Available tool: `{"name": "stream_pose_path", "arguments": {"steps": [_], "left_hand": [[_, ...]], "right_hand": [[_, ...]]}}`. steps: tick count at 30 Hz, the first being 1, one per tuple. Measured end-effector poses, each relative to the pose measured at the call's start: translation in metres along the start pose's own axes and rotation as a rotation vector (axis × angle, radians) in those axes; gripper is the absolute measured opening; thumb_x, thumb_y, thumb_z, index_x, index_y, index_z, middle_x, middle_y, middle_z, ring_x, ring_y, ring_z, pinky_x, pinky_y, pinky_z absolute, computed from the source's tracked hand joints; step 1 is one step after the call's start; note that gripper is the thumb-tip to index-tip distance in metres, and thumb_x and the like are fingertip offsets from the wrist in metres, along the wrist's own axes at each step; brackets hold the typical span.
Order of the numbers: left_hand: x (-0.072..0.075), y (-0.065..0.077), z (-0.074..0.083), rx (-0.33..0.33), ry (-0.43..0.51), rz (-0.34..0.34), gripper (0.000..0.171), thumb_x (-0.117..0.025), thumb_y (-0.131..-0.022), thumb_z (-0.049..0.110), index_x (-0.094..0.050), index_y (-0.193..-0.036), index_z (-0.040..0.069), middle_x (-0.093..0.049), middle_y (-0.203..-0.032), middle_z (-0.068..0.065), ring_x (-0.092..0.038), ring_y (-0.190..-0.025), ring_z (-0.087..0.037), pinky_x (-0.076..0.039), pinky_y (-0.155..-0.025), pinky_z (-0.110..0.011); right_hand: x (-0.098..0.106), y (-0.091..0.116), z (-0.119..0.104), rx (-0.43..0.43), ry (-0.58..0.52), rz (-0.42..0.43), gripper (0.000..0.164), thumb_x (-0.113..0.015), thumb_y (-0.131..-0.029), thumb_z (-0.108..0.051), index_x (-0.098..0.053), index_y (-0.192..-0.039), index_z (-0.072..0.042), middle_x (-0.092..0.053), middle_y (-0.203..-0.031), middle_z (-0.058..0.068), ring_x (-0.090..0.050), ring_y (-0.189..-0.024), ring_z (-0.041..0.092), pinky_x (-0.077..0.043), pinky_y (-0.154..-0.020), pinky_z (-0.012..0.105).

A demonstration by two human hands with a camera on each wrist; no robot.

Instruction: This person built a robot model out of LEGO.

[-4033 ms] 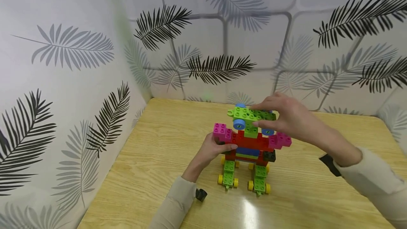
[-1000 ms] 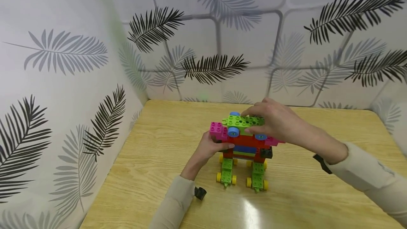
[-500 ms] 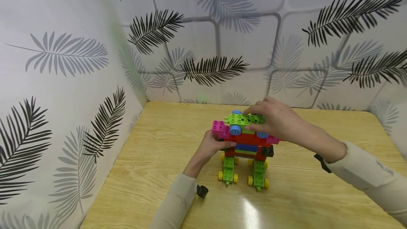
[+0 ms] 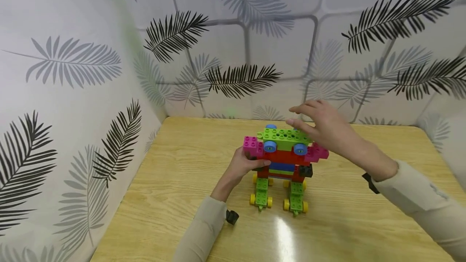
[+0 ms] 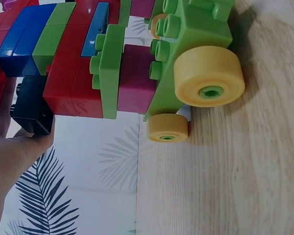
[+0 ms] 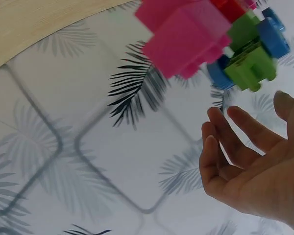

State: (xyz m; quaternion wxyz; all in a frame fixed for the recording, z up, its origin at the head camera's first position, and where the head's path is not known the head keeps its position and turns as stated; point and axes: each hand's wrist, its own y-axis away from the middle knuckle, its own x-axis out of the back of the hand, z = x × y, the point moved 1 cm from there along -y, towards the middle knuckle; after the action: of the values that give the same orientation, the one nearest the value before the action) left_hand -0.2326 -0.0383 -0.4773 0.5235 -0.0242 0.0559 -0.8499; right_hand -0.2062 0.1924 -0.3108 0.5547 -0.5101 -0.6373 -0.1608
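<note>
A figure built of toy bricks, with a red body (image 4: 279,157), stands upright on two green wheeled bases (image 4: 296,197) with yellow wheels. Across its top lies a light green wheeled base (image 4: 284,135) with blue wheels. Pink bricks (image 4: 250,144) stick out at both sides. My left hand (image 4: 238,167) grips the figure's left side, thumb in front; the left wrist view has a black brick (image 5: 32,108) against that hand. Just above the top's right end hovers my right hand (image 4: 329,129), fingers apart and holding nothing. In the right wrist view its fingers are loosely bent.
The figure stands on a light wooden table (image 4: 174,173). Behind it and to the left rise pale walls (image 4: 284,43) with a leaf pattern. A small black device (image 4: 231,216) sits at my left cuff.
The green wheeled base has come down from above onto the red body, pressed by my right hand. Since half a second ago, that hand has let go and lifted. My left hand keeps its grip.
</note>
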Motion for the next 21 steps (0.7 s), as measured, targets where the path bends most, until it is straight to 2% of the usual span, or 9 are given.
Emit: {"name": "stream_pose_path", "arguments": {"steps": [6,13,17,21], "left_hand": [[0.000,-0.001,-0.001,0.010,-0.031,-0.006,0.047,-0.076,-0.083,0.007,-0.055,-0.125,0.006,-0.064,-0.115,-0.009,-0.061,-0.101,-0.019,-0.053,-0.084,-0.034],[0.005,0.002,-0.003,-0.025,-0.107,-0.041,0.058,-0.076,-0.085,0.019,-0.048,-0.135,0.015,-0.059,-0.125,-0.006,-0.059,-0.110,-0.022,-0.052,-0.088,-0.037],[0.015,0.012,-0.002,-0.022,-0.222,-0.040,0.069,-0.073,-0.087,0.031,-0.039,-0.146,0.021,-0.050,-0.139,-0.005,-0.050,-0.124,-0.028,-0.045,-0.098,-0.046],[0.029,0.030,0.002,0.067,-0.401,-0.007,0.073,-0.069,-0.087,0.045,-0.034,-0.149,0.028,-0.038,-0.150,-0.003,-0.039,-0.132,-0.038,-0.039,-0.102,-0.054]], "right_hand": [[0.000,0.006,0.025,-0.080,-0.113,0.091,0.044,-0.050,-0.101,-0.036,-0.057,-0.132,-0.005,-0.054,-0.130,0.020,-0.043,-0.124,0.039,-0.033,-0.100,0.060],[-0.004,0.018,0.054,-0.104,-0.131,0.207,0.046,-0.046,-0.103,-0.033,-0.052,-0.136,-0.001,-0.048,-0.136,0.024,-0.037,-0.129,0.043,-0.026,-0.103,0.062],[-0.017,0.032,0.073,-0.128,-0.121,0.224,0.046,-0.046,-0.103,-0.031,-0.052,-0.134,0.003,-0.048,-0.135,0.027,-0.038,-0.126,0.046,-0.024,-0.103,0.063],[-0.035,0.050,0.088,-0.167,-0.134,0.204,0.047,-0.044,-0.104,-0.030,-0.050,-0.134,0.006,-0.047,-0.134,0.031,-0.037,-0.125,0.050,-0.023,-0.102,0.065]]}}
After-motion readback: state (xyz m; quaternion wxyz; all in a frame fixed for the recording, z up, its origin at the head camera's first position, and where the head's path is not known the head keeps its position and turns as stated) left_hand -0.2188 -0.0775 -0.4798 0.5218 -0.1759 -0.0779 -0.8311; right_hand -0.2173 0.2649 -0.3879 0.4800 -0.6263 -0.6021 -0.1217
